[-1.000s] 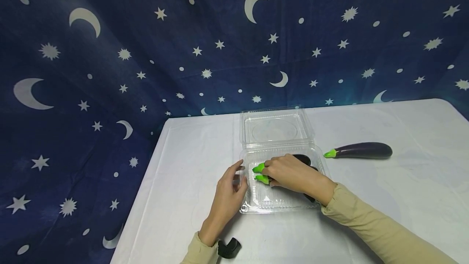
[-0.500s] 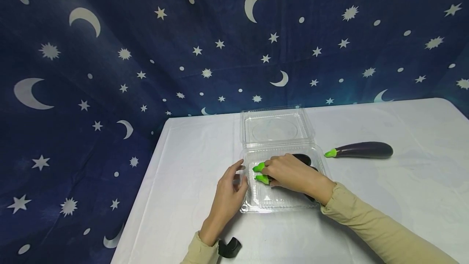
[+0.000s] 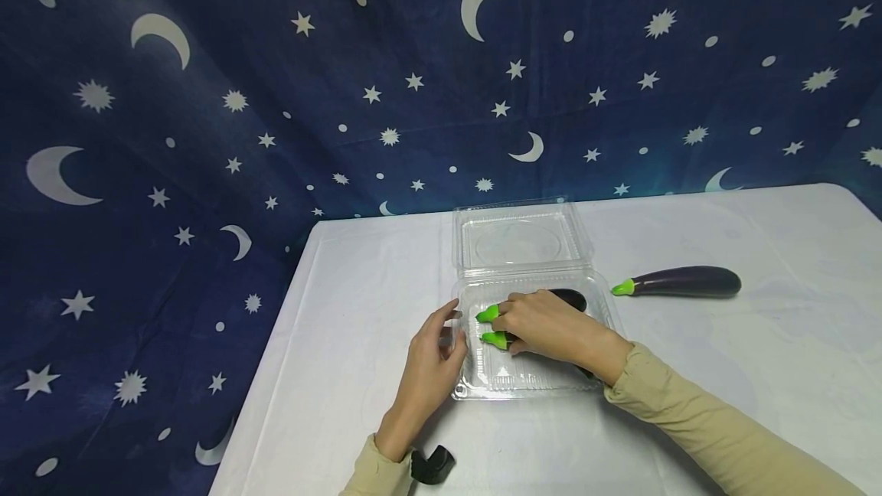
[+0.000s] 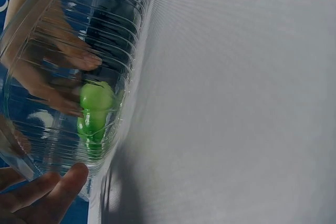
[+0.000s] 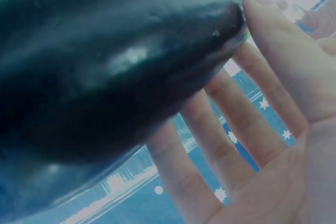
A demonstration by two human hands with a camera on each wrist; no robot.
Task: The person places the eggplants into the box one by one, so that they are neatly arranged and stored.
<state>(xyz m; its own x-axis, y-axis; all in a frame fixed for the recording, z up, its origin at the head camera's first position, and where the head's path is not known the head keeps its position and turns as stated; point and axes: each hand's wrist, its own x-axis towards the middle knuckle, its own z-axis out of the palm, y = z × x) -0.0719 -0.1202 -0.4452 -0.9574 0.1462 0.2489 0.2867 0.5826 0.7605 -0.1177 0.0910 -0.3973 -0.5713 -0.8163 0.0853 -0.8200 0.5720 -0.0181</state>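
A clear plastic clamshell container [image 3: 524,383] lies with its lid folded back. Inside are two dark purple eggplants with bright green caps, side by side: a nearer eggplant [image 3: 495,340] and a farther eggplant [image 3: 568,298]. My right hand [image 3: 547,327] reaches over both and covers their middles; in the right wrist view its thumb and fingertips pinch the narrow end of an eggplant [image 5: 121,66]. My left hand [image 3: 423,370] is at the container's left wall, fingers spread and gently bent, fingertips at the rim. Through the wall, the left wrist view shows a green cap [image 4: 95,98].
A third eggplant [image 3: 689,282] lies on the white-covered table [image 3: 751,373], right of the container. The raised lid [image 3: 517,243] extends toward the back edge. A small black curved object [image 3: 432,465] sits by the left wrist. Behind hangs a dark blue star-patterned cloth [image 3: 413,37].
The nearer eggplant's cap has shifted very slightly toward me under the right hand. The left hand keeps its place at the container wall.
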